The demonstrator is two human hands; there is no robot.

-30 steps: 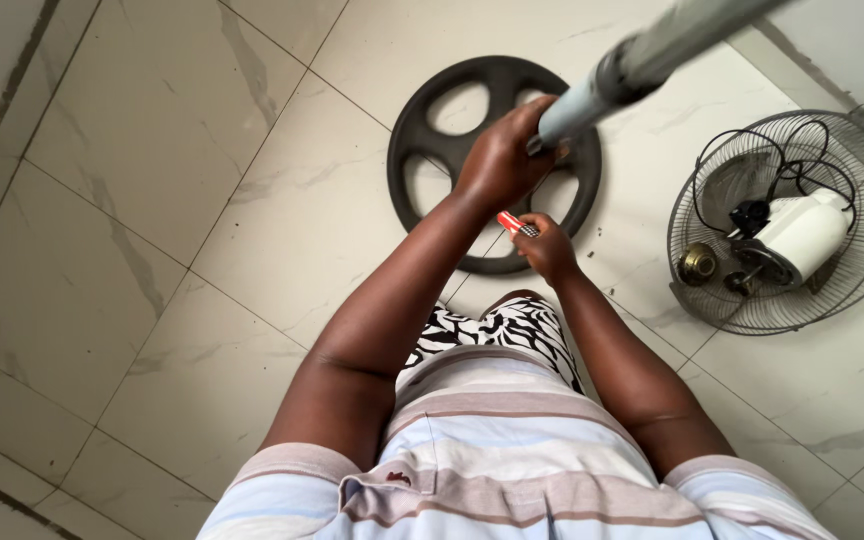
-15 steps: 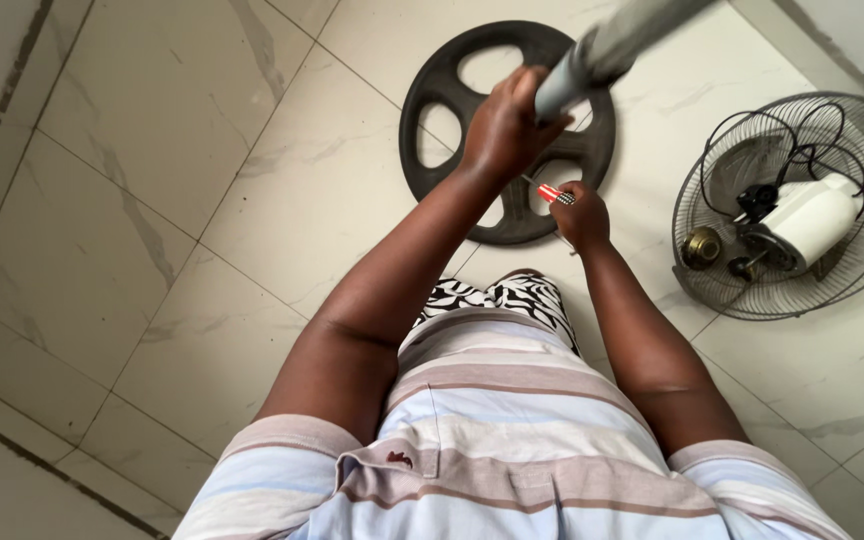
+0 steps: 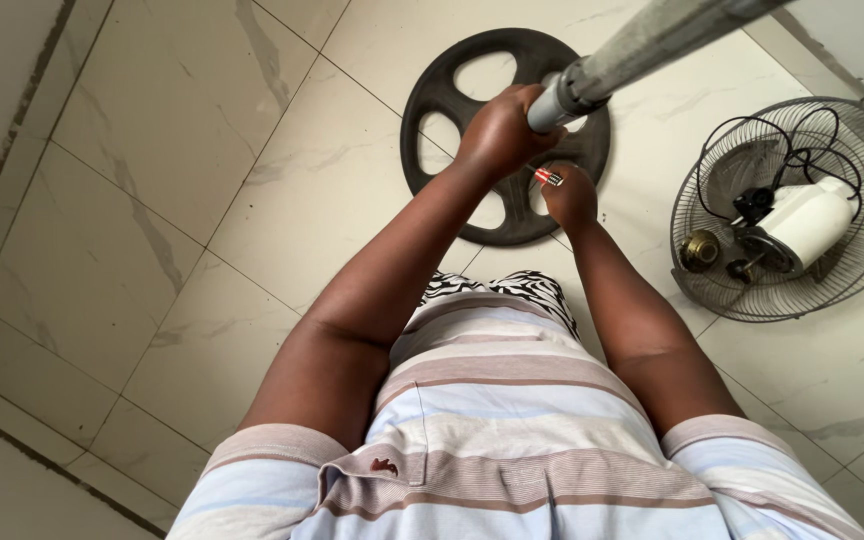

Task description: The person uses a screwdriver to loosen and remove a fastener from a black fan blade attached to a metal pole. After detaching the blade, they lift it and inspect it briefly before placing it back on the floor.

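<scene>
The person is standing over a tiled floor (image 3: 152,150), and the left hand (image 3: 497,130) is closing its grip around the lower end of a grey pole (image 3: 642,45) that is slanting up and away to the far right. The right hand (image 3: 570,195) is sitting just below it, pinching a small red-tipped tool (image 3: 549,177) whose point is aiming at the pole's collar; whether it is actually biting on a fastener cannot be told. One round black base (image 3: 452,95) with spoke-like cut-outs is lying flat on the floor directly under both hands, and the pole is appearing to meet it at the hub. To the right, well apart, one wire fan guard (image 3: 852,260) is lying on the floor with one white motor housing (image 3: 807,225) and a small brass-coloured part (image 3: 700,248) resting in it. Judging by this, the stand is being worked on at the base joint, while the fan head is lying unmounted
</scene>
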